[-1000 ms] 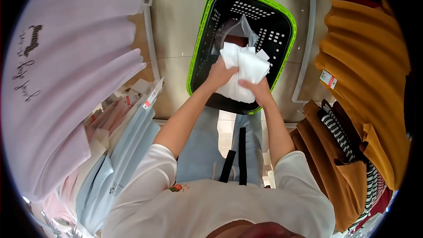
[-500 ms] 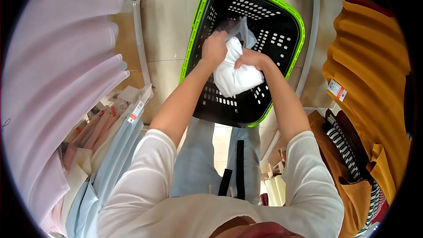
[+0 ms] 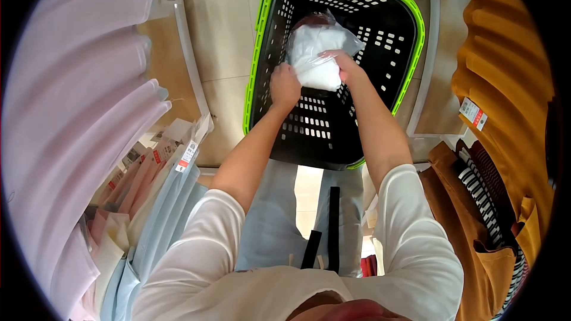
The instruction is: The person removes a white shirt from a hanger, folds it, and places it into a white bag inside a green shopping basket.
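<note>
A folded white cloth (image 3: 320, 78) sits partly inside a clear plastic bag (image 3: 333, 28), both held within the mouth of a black shopping basket (image 3: 333, 153) with a bright green rim. My left hand (image 3: 285, 88) is closed at the bag's left edge, fingers curled. On the other side, my right hand (image 3: 346, 68) grips the cloth and bag, thumb and fingers around the right edge. Under the far part of the bag something dark reddish shows, too covered to name.
Pale lilac garments (image 3: 77, 83) hang along the left, above light blue and pink ones with price tags (image 3: 187, 156). Mustard garments (image 3: 499, 65) hang on the right, with brown and striped clothes (image 3: 479, 199) below. Tiled floor (image 3: 220, 30) shows around the basket.
The white cloth has moved up and away from me, and the clear bag now covers much of it. My left hand has shifted down to the bag's near left edge.
</note>
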Demonstrator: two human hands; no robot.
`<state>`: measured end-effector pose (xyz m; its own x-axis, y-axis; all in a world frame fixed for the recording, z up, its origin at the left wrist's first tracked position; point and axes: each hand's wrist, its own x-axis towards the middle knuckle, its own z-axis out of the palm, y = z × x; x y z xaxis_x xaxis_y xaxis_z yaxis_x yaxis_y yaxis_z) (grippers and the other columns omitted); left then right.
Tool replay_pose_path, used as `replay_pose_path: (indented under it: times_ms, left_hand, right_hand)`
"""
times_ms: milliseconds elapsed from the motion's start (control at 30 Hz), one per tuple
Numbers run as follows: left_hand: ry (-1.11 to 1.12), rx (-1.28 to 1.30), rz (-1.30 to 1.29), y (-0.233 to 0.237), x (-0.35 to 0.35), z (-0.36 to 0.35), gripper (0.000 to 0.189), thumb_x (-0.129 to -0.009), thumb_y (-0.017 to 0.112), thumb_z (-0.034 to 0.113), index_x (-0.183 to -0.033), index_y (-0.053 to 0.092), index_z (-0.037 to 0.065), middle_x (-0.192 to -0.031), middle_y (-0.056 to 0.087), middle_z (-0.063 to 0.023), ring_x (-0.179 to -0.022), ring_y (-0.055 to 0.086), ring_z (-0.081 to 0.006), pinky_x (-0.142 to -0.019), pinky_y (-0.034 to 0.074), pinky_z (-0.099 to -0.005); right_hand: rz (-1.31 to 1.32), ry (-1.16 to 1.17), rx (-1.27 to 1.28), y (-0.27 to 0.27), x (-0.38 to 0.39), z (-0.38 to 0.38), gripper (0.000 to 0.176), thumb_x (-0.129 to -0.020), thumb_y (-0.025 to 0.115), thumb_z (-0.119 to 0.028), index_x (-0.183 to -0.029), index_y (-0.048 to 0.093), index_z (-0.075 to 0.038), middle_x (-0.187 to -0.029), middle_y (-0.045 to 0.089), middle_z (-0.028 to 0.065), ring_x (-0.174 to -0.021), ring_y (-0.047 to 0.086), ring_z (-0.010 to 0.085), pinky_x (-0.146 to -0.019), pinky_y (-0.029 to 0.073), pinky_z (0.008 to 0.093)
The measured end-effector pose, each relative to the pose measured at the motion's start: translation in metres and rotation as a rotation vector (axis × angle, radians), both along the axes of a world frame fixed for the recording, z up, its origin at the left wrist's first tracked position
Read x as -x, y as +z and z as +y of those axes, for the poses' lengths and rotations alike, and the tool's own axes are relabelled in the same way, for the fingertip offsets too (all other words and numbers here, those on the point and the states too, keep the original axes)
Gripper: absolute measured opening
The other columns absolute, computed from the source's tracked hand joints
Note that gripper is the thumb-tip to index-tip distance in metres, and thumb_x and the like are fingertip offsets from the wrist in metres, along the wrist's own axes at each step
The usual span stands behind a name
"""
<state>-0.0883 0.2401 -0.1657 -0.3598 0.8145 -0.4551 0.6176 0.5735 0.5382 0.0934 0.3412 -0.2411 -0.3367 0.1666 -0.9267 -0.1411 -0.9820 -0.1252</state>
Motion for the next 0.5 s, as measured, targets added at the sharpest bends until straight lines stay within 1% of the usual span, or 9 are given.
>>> replay_pose_path:
  times_ms: [33, 133, 233, 267, 367, 400, 433, 467, 500]
  left_hand:
    - [0.044, 0.014, -0.033, -0.006, 0.001, -0.004, 0.012, -0.092, 0.055, 0.012, -0.099, 0.057, 0.002, -0.099, 0.065, -0.023, -0.094, 0.062, -0.0455, -0.08, 0.049, -0.0522]
    - [0.114, 0.018, -0.103, 0.007, 0.004, -0.01, 0.009, -0.094, 0.051, 0.009, -0.101, 0.054, 0.003, -0.089, 0.067, -0.0252, -0.085, 0.063, -0.0484, -0.072, 0.047, -0.0561]
    - [0.086, 0.077, -0.264, 0.016, 0.002, -0.02, 0.008, -0.096, 0.05, 0.009, -0.101, 0.053, 0.004, -0.088, 0.066, -0.0257, -0.085, 0.062, -0.0498, -0.072, 0.047, -0.0555]
    - [0.065, -0.073, -0.237, 0.021, -0.004, -0.023, 0.01, -0.099, 0.049, 0.013, -0.095, 0.051, 0.004, -0.068, 0.06, -0.016, -0.061, 0.063, -0.0333, -0.058, 0.05, -0.0437]
    - [0.209, -0.068, -0.357, 0.031, -0.01, -0.027, 0.011, -0.1, 0.047, 0.012, -0.095, 0.051, 0.003, -0.065, 0.058, -0.01, -0.052, 0.061, -0.0221, -0.047, 0.049, -0.0351]
    - [0.19, -0.049, -0.378, 0.037, -0.009, -0.026, 0.011, -0.1, 0.046, 0.012, -0.097, 0.051, 0.003, -0.064, 0.055, -0.0055, -0.05, 0.059, -0.014, -0.041, 0.047, -0.0287]
    - [0.275, 0.074, -0.452, 0.051, -0.01, -0.02, 0.006, -0.098, 0.05, 0.01, -0.101, 0.051, 0.004, -0.074, 0.062, -0.0251, -0.072, 0.063, -0.0464, -0.064, 0.047, -0.0506]
    - [0.275, 0.066, -0.481, 0.053, -0.011, -0.019, 0.007, -0.098, 0.05, 0.011, -0.101, 0.051, 0.004, -0.072, 0.062, -0.0238, -0.066, 0.064, -0.0433, -0.06, 0.048, -0.0488]
    - [0.277, 0.059, -0.512, 0.055, -0.013, -0.019, 0.008, -0.099, 0.05, 0.012, -0.102, 0.051, 0.004, -0.069, 0.061, -0.0226, -0.06, 0.064, -0.0402, -0.057, 0.048, -0.047]
  right_hand:
    - [0.033, -0.146, -0.02, -0.006, -0.003, -0.005, 0.041, -0.082, 0.068, -0.007, -0.12, 0.058, 0.006, -0.113, 0.066, 0.0205, -0.104, 0.066, 0.0328, -0.094, 0.055, 0.0442]
    - [0.127, -0.53, -0.015, 0.014, -0.005, -0.014, 0.05, -0.084, 0.067, -0.009, -0.13, 0.052, 0.004, -0.122, 0.063, 0.0202, -0.111, 0.064, 0.0364, -0.099, 0.052, 0.0528]
    - [0.148, -0.604, -0.174, 0.007, 0.011, -0.03, 0.052, -0.081, 0.07, -0.008, -0.129, 0.052, 0.004, -0.121, 0.062, 0.02, -0.108, 0.065, 0.0323, -0.098, 0.054, 0.0488]
    - [0.163, -0.52, -0.104, 0.01, 0.017, -0.031, 0.052, -0.082, 0.07, -0.01, -0.129, 0.053, 0.001, -0.12, 0.063, 0.0178, -0.107, 0.065, 0.0322, -0.096, 0.054, 0.0478]
    - [-0.084, -0.185, -0.2, -0.031, 0.029, -0.039, 0.045, -0.083, 0.067, -0.008, -0.125, 0.056, 0.002, -0.111, 0.066, 0.0161, -0.099, 0.067, 0.0316, -0.09, 0.056, 0.0448]
    - [-0.197, -0.087, -0.332, -0.052, 0.03, -0.04, 0.044, -0.082, 0.066, -0.007, -0.124, 0.056, 0.003, -0.108, 0.066, 0.0165, -0.097, 0.067, 0.0315, -0.088, 0.056, 0.0444]
    - [-0.311, 0.012, -0.463, -0.083, 0.029, -0.042, 0.043, -0.081, 0.066, -0.005, -0.122, 0.057, 0.004, -0.106, 0.067, 0.0169, -0.095, 0.067, 0.0315, -0.087, 0.056, 0.0441]
    - [-0.425, 0.114, -0.59, -0.087, 0.034, -0.04, 0.042, -0.08, 0.065, -0.004, -0.12, 0.058, 0.005, -0.104, 0.067, 0.0173, -0.092, 0.068, 0.0315, -0.085, 0.056, 0.0438]
    - [-0.39, 0.062, -0.507, -0.092, 0.036, -0.038, 0.038, -0.079, 0.065, -0.004, -0.116, 0.06, 0.005, -0.102, 0.067, 0.0168, -0.09, 0.067, 0.0313, -0.084, 0.056, 0.0432]
